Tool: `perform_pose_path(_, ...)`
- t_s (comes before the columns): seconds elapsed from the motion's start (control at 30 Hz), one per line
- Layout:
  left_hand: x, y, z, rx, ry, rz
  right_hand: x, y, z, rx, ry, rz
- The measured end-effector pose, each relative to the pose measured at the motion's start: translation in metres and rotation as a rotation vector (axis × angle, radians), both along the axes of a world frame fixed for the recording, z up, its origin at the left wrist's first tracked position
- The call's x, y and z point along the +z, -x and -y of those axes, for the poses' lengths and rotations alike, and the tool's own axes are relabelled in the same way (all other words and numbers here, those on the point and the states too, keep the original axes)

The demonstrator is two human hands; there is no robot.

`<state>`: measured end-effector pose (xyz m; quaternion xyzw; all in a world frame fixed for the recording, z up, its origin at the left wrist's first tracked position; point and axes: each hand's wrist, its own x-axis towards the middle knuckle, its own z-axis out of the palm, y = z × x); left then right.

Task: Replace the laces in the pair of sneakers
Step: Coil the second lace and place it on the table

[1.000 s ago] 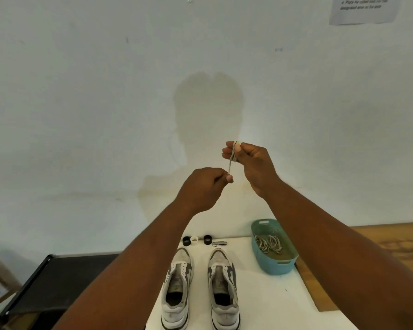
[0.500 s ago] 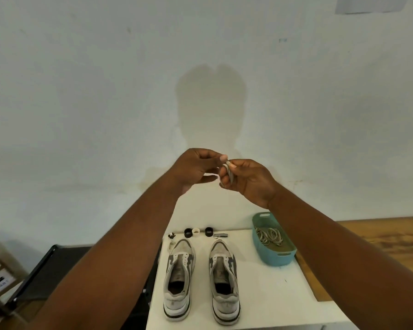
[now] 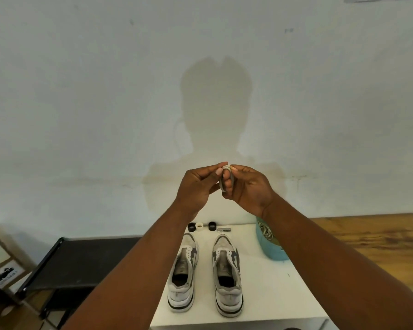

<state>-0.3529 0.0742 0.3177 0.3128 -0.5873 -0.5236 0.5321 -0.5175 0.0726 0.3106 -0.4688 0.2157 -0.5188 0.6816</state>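
Two grey and white sneakers stand side by side on the white table (image 3: 272, 294), toes towards the wall: the left sneaker (image 3: 183, 275) and the right sneaker (image 3: 227, 277), both without laces. High above them, in front of the wall, my right hand (image 3: 246, 189) holds a small coil of pale grey lace (image 3: 225, 178) wound round its fingers. My left hand (image 3: 198, 186) pinches the top of that coil with thumb and forefinger. Both hands touch at the coil.
A teal basket (image 3: 270, 246) with more laces stands at the table's right, partly behind my right forearm. Two black rings, a white ring (image 3: 199, 226) and a small metal tool (image 3: 224, 229) lie by the wall. A black rack (image 3: 81, 260) is left of the table.
My hands have dropped lower and come together. The lace, first stretched short between them, is now wound into a coil on my right fingers. The view has tilted down.
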Motion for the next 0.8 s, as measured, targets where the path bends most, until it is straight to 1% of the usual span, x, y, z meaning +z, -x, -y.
perform_pose_path(0.07, -0.006, -0.002, -0.002, 0.083, 0.076, 0.016, -0.003, -0.002, -0.001, 0.017, -0.002, 0.003)
perform_pose_path(0.17, -0.011, -0.003, -0.005, 0.247, 0.204, 0.163, -0.007, -0.007, -0.003, 0.027, -0.021, 0.011)
perform_pose_path(0.33, -0.015, -0.001, -0.014, 0.41, 0.232, 0.332, -0.012, -0.015, -0.006, -0.008, -0.164, -0.011)
perform_pose_path(0.4, -0.018, 0.001, -0.014, 0.448, 0.19, 0.394, -0.015, -0.017, -0.007, 0.005, -0.243, -0.037)
perform_pose_path(0.47, -0.02, 0.005, -0.014, 0.468, 0.09, 0.446, -0.015, -0.019, -0.008, 0.009, -0.339, -0.085)
perform_pose_path(0.57, -0.024, 0.012, -0.015, 0.443, -0.031, 0.452, -0.012, -0.026, -0.008, -0.044, -0.487, -0.15)
perform_pose_path(0.63, -0.025, 0.013, -0.016, 0.418, -0.072, 0.433, -0.013, -0.033, -0.006, -0.119, -0.552, -0.146)
perform_pose_path(0.7, -0.026, 0.012, -0.018, 0.398, -0.096, 0.428, -0.017, -0.043, -0.005, -0.238, -0.58, -0.127)
perform_pose_path(0.8, -0.029, 0.009, -0.017, 0.377, -0.111, 0.48, -0.024, -0.062, -0.006, -0.444, -0.589, -0.054)
